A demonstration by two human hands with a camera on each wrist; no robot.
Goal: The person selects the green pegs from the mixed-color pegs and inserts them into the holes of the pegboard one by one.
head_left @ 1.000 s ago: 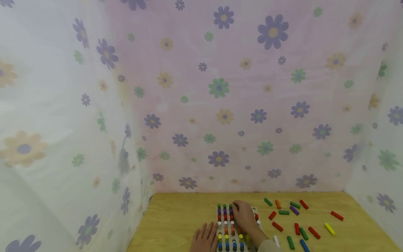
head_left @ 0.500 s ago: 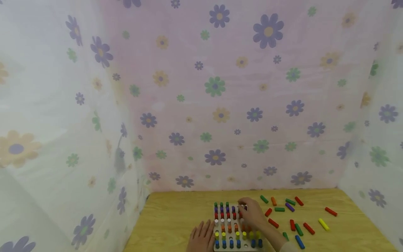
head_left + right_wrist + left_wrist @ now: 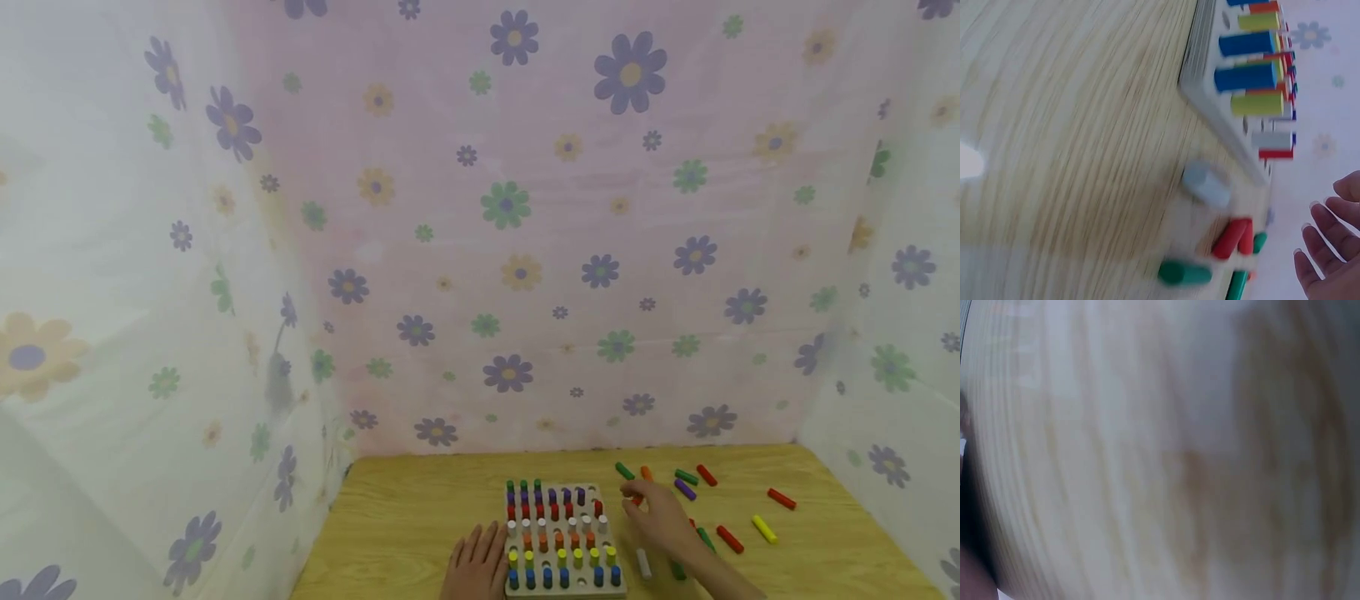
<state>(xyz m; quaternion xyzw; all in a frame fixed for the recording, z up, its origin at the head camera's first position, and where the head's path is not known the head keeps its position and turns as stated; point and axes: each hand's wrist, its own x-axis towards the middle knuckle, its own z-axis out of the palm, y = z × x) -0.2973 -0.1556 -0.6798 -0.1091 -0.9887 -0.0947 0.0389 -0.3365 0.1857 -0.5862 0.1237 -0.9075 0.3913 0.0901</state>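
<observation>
A pegboard [image 3: 566,588] stands on the table with rows of coloured pegs upright in it. My left hand [image 3: 478,562] lies flat beside its left edge, fingers straight. My right hand [image 3: 660,518] is over the loose pegs right of the board, fingers spread and slightly bent. In the right wrist view that hand [image 3: 1335,244] holds nothing that I can see. A red peg [image 3: 637,501] shows by its fingertips. A white peg [image 3: 643,564] and a green peg [image 3: 678,572] lie below it. The left wrist view shows mostly blurred wood grain.
More loose pegs lie on the wooden table [image 3: 420,500] at right, among them a purple peg [image 3: 685,489], a yellow peg [image 3: 764,529] and a red peg [image 3: 782,498]. Flowered curtains [image 3: 570,250] close in the back and both sides.
My right hand has left the board's back rows and moved right over the loose pegs. A purple peg now shows upright where it was. The left hand stays beside the board.
</observation>
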